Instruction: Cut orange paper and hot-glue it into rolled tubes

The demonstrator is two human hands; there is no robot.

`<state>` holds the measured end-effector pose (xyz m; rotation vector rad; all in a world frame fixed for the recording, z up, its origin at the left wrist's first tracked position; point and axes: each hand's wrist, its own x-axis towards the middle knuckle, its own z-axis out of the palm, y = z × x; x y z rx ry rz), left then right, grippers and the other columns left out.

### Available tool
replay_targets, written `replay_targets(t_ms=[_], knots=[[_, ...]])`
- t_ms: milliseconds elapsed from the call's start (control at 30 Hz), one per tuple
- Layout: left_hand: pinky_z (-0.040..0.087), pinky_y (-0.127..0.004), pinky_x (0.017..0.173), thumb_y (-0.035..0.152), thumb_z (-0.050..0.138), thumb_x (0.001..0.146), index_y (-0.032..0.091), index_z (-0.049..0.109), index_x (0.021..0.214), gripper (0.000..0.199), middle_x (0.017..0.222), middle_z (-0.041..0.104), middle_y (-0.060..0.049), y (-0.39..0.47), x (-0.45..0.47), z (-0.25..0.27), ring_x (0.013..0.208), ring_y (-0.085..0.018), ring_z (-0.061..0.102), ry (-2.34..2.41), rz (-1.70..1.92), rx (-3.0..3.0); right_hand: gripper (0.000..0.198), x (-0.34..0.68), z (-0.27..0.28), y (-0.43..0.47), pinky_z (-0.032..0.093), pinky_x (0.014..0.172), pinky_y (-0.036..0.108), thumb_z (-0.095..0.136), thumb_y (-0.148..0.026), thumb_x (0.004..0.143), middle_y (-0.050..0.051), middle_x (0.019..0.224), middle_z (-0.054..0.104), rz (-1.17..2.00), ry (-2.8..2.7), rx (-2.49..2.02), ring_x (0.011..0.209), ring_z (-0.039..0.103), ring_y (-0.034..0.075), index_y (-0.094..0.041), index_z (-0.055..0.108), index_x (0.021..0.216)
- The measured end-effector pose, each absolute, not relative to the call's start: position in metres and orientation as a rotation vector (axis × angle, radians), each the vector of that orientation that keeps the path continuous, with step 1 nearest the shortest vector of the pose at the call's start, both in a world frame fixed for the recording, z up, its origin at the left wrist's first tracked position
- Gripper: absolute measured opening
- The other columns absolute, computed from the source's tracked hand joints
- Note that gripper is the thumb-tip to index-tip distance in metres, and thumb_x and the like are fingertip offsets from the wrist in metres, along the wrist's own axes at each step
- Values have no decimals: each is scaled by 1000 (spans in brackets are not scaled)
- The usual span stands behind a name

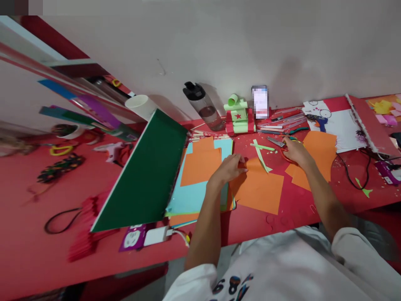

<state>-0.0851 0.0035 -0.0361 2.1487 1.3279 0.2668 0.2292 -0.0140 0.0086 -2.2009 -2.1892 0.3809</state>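
Observation:
My left hand [231, 168] is closed on the upper left edge of an orange paper sheet [261, 188], which lies on the red table. My right hand [297, 151] grips the handles of a pair of scissors [275, 141], whose blades point left above the table. Beneath the right wrist are more orange paper pieces [319, 152], one with a curved edge. Between my hands rest thin pale green paper strips [262, 155]. Left of my left hand, orange pieces [202, 167] cover part of a light blue paper stack [188, 200].
A dark green board [144, 175] leans up beside the stack. Along the wall stand a water bottle [205, 106], a green and red paper model [239, 117] and a phone [260, 102]. Pencils and sticks [285, 121] lie behind the scissors. A white power bank [156, 236] sits near the front edge.

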Motion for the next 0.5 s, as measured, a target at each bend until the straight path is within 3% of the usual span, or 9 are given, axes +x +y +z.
replay_targets(t_ms=[267, 367, 500], knots=[[51, -39, 91, 29, 68, 83, 24, 60, 111, 30, 112, 63, -8, -3, -85, -37, 105, -26, 63, 1188, 365, 2086, 48, 210, 21, -31, 48, 99, 49, 61, -25, 96, 24, 128, 65, 100, -2246, -2092, 125, 59, 40, -14, 53, 142], [51, -40, 96, 27, 63, 86, 24, 60, 117, 31, 119, 61, -8, -5, -86, -34, 113, -26, 61, 1142, 411, 2096, 44, 199, 21, -40, 49, 102, 42, 65, -28, 96, 15, 128, 68, 509, -2262, -1733, 120, 64, 30, -20, 56, 138], [51, -38, 99, 29, 66, 86, 25, 60, 119, 34, 122, 65, -7, -7, -88, -25, 113, -25, 62, 978, 452, 2000, 49, 188, 6, -44, 55, 88, 33, 69, -30, 92, 7, 119, 71, 1045, -2069, -1454, 101, 70, 20, -27, 53, 139]])
